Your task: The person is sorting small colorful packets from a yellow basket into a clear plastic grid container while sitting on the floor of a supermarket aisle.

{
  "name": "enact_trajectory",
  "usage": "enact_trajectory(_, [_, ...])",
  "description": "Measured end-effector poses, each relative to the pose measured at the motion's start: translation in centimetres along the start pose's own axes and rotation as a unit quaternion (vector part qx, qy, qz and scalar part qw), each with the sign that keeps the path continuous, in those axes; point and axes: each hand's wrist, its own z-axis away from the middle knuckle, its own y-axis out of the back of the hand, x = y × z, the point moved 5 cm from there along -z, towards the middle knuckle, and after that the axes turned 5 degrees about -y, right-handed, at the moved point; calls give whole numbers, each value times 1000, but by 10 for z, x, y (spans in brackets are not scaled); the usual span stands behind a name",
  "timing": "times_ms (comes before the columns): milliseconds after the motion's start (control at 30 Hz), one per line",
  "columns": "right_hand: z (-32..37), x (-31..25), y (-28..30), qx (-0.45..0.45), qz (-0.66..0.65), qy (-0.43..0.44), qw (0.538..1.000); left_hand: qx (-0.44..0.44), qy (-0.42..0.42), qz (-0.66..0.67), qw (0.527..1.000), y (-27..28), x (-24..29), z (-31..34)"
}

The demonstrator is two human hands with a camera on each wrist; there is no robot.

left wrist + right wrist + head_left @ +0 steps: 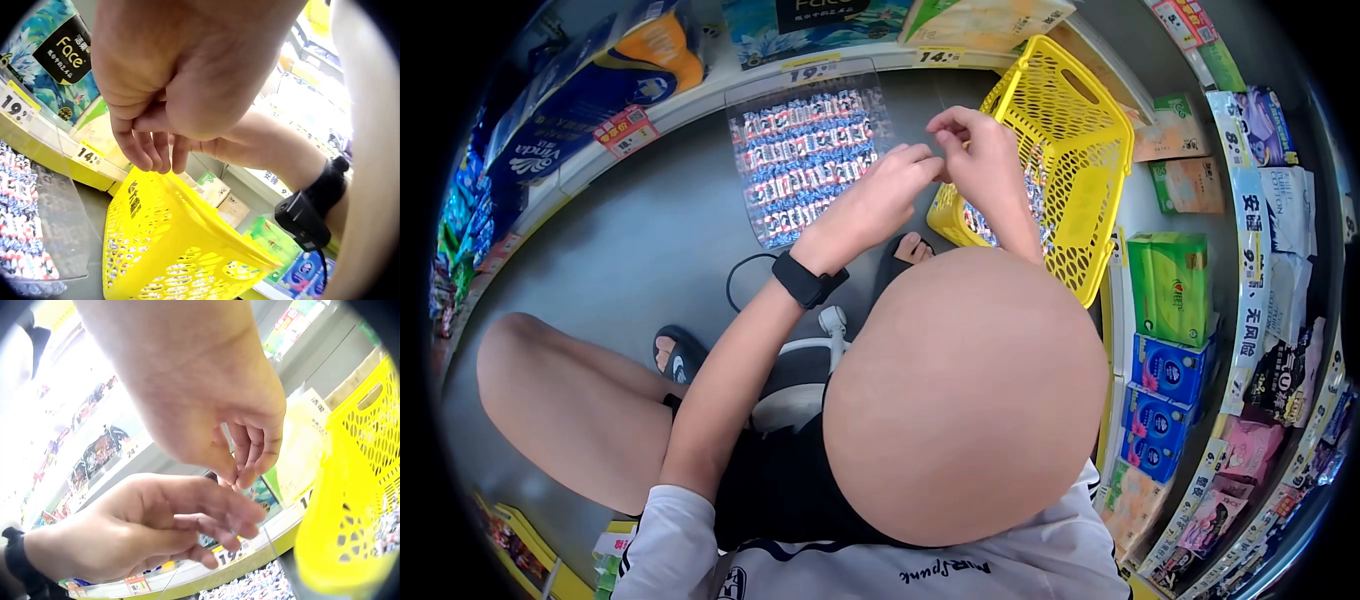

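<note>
My left hand (887,195) and right hand (983,160) meet in the air between a clear tray (887,110) and a yellow basket (1090,135). The left fingers (240,509) are loosely bent, with a gap between them and the thumb. On the right hand, thumb and fingertips (245,478) come together; I cannot tell whether they pinch something small. Wrapped candies (805,165) in blue, white and red lie in rows in the tray on the floor. More loose wrapped candies (1035,190) show inside the basket, partly behind the right forearm.
Shelves with tissue packs (1167,290) curve along the right side. Ahead, a low shelf edge (850,68) carries price tags and large packs. A black cable (735,285) lies on the grey floor near my sandalled foot (680,355). My raised knee (965,390) sits close below the hands.
</note>
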Motion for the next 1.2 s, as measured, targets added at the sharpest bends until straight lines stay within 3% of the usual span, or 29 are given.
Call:
enact_trajectory(133, [14, 44, 44, -28, 61, -48, 997, -75, 8, 6, 997, -14, 17, -22])
enact_trajectory(233, [23, 81, 65, -54, 63, -101, 991, -49, -47, -14, 998, -26, 31, -36])
enact_trajectory(300, [28, 111, 67, -93, 98, -148, 980, -64, -64, -12, 996, -39, 35, -52])
enact_trajectory(367, [30, 134, 68, -110, 98, -157, 977, -168, -20, -64, 984, -53, 43, -72])
enact_trajectory(433, [31, 148, 64, -171, 164, -151, 960, -160, -60, -63, 983, -71, 42, -85])
enact_trajectory(500, [33, 165, 63, -168, 183, -163, 955, -194, -86, -66, 975, -92, 42, -95])
enact_trajectory(567, [30, 190, 51, -239, 249, -209, 915, -235, -84, -92, 964, -115, 33, -108])
enact_trajectory(633, [24, 210, 46, -263, 247, -212, 908, -329, -80, -141, 930, -130, 33, -114])
enact_trajectory(700, [24, 229, 42, -327, 289, -220, 873, -340, -87, -142, 926, -141, 34, -118])
enact_trajectory(833, [16, 240, 40, -390, 212, -194, 875, -398, -72, -193, 894, -177, 24, -127])
enact_trajectory(900, [16, 240, 40, -405, 173, -235, 866, -486, -39, -201, 850, -192, 16, -126])
enact_trajectory(1000, [16, 245, 35, -430, 172, -222, 858, -501, -53, -211, 838, -208, 15, -123])
enact_trajectory(1100, [15, 271, 7, -494, 90, -171, 848, -504, -47, -202, 838, -225, 12, -116])
enact_trajectory(1167, [20, 281, -7, -503, -31, -300, 810, -522, -35, -213, 825, -237, 9, -110])
enact_trajectory(1200, [19, 282, -11, -503, -32, -300, 810, -523, 5, -197, 829, -242, 8, -109])
